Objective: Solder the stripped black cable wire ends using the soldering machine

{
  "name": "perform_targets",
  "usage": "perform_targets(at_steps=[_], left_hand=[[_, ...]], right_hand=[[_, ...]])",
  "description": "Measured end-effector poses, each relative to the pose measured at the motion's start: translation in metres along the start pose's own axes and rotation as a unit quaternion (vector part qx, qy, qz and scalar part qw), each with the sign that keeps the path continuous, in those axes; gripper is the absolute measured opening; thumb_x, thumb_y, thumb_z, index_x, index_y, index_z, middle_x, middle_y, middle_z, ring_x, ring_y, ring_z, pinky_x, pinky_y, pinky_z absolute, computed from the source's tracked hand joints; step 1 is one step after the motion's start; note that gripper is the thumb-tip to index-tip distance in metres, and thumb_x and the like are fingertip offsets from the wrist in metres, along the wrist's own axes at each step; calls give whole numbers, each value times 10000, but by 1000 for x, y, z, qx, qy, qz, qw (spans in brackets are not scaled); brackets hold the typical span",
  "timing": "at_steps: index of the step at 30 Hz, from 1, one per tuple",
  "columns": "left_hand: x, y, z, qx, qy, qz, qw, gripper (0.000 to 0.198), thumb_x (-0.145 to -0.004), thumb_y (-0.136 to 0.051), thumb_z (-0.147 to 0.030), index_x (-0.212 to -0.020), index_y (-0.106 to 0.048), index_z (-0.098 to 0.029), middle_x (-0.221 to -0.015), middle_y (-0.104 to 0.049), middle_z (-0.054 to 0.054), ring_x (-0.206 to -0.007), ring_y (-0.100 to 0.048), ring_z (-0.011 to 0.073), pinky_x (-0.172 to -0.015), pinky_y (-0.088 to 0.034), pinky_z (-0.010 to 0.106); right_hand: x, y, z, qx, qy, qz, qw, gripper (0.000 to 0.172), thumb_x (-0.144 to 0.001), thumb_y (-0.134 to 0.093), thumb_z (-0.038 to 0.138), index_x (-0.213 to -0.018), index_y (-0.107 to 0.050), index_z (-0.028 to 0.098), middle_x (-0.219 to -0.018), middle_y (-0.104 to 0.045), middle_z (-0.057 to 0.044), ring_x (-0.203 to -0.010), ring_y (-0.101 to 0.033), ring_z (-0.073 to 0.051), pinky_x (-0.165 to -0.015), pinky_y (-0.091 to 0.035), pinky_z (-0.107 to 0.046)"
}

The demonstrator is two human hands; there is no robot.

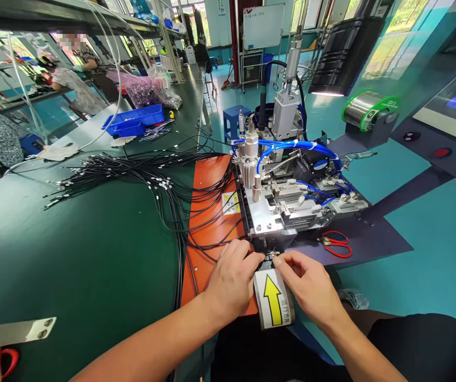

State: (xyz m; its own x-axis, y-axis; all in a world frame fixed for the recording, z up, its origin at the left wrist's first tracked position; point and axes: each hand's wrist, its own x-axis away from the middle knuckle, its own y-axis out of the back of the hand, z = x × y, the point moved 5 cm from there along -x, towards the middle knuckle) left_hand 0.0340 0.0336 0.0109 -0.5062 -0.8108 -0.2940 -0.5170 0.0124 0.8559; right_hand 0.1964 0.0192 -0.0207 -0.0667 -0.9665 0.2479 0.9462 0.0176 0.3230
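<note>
At the front of a bench-top machine (pixel 275 207) with metal cylinders and blue air tubes, both my hands meet at a small fixture (pixel 268 261). My left hand (pixel 231 273) is closed from the left, its fingers bent over the end of a black cable (pixel 204 248) that runs in under them. From the right, my right hand (pixel 307 281) pinches with thumb and forefinger. Fine light wire ends (pixel 273 253) show at its fingertips; exactly what the pinch holds is mostly hidden. Just below the fixture is a plate with a yellow arrow (pixel 273 300).
A large bundle of black cables (pixel 116 168) lies across the green table (pixel 104 265) and the orange plate (pixel 207 212). Red-handled cutters (pixel 337 244) lie right of the machine. A solder spool (pixel 371 110), lamp (pixel 345 53) and blue bin (pixel 136 119) stand farther off. People sit at left.
</note>
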Motion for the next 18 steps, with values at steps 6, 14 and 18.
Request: perform_targets(at_steps=[6, 14, 18], left_hand=[[0, -1, 1, 0, -1, -5, 1000, 200, -903, -508, -126, -1015, -667, -169, -906, -552, 77, -859, -471, 224, -754, -443, 363], [0, 1, -1, -1, -3, 2, 1000, 210, -905, -510, -123, -1031, -671, -175, -936, -569, 80, -870, -482, 221, -770, -448, 366], [0, 1, -1, -6, 4, 3, 1000, 203, -908, -519, -139, -1034, -672, -182, -928, -566, 76, -868, -483, 223, -766, -448, 366]], right_hand=[[0, -1, 12, 46, 2, -22, 999, 314, -895, -552, 477, -752, -649, 214, -700, -636, -9, -653, -558, -187, -595, -413, -288], [-3, 4, 8, 99, 78, -35, 991, 276, -961, -479, 440, -826, -598, 231, -742, -625, -3, -672, -560, -183, -631, -416, -294], [-4, 4, 7, 122, 107, -40, 986, 262, -974, -468, 412, -828, -578, 224, -767, -619, -2, -695, -557, -180, -661, -412, -300]])
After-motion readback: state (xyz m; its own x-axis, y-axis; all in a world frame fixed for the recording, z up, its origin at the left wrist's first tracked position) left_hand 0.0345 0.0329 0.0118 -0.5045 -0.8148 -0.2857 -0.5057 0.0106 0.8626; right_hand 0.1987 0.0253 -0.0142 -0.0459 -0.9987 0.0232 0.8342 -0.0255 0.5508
